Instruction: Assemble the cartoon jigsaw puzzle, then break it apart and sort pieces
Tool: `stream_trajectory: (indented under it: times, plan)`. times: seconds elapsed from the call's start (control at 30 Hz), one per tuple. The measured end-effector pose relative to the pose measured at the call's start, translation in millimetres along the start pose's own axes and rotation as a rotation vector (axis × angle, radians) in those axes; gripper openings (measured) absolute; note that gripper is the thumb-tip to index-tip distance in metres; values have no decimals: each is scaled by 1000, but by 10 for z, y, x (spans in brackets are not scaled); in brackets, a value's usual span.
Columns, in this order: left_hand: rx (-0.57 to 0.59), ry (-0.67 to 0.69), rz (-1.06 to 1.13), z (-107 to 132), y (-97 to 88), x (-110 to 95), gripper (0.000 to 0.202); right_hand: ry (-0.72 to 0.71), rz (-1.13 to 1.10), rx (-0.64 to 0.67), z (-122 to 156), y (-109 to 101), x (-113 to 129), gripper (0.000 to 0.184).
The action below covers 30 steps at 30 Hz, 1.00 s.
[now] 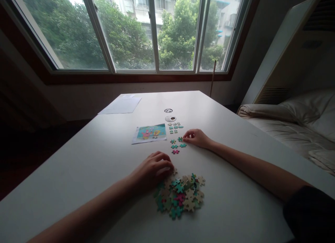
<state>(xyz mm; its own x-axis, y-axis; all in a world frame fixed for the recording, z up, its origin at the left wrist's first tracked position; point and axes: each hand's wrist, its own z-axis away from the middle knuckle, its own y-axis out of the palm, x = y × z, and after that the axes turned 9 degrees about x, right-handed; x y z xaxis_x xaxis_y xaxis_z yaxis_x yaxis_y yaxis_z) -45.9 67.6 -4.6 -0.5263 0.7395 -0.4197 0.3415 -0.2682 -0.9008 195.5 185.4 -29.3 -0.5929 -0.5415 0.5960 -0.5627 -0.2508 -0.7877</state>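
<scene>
A heap of jigsaw pieces [180, 196] lies on the white table [104, 159] in front of me. My left hand [153, 169] rests at the heap's upper left edge, fingers curled over a pale piece [174, 171]. My right hand [196, 137] reaches further out, fingers pinched beside a teal piece [180, 139] in a small group of laid-out pieces [177, 145]. Beyond lie several more sorted pieces [175, 127]. A picture card with cartoon figures [150, 133] lies to their left.
Two small round discs [169, 115] sit past the sorted pieces. White paper sheets [120, 105] lie at the table's far left. A large window is behind the table. A bed with pale bedding [295, 120] stands at the right, and a thin stick [212, 79] leans by the wall.
</scene>
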Motion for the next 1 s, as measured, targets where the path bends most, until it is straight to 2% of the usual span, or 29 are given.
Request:
stream_trajectory:
  times: [0.13, 0.37, 0.57, 0.83, 1.0]
  plan:
    - [-2, -4, -8, 0, 8, 10, 16, 1, 17, -7, 4, 12, 12, 19]
    - [-13, -16, -33, -12, 27, 33, 16, -42, 42, -136, -41, 36, 58, 15]
    - [-66, 25, -48, -23, 71, 73, 15, -123, 54, -53, -53, 83, 20, 12]
    - [-100, 43, -36, -25, 100, 99, 19, -174, 43, -27, -48, 87, -19, 13]
    - [-211, -78, 5, -20, 111, 150, 17, -250, 90, -161, 2, 79, 69, 11]
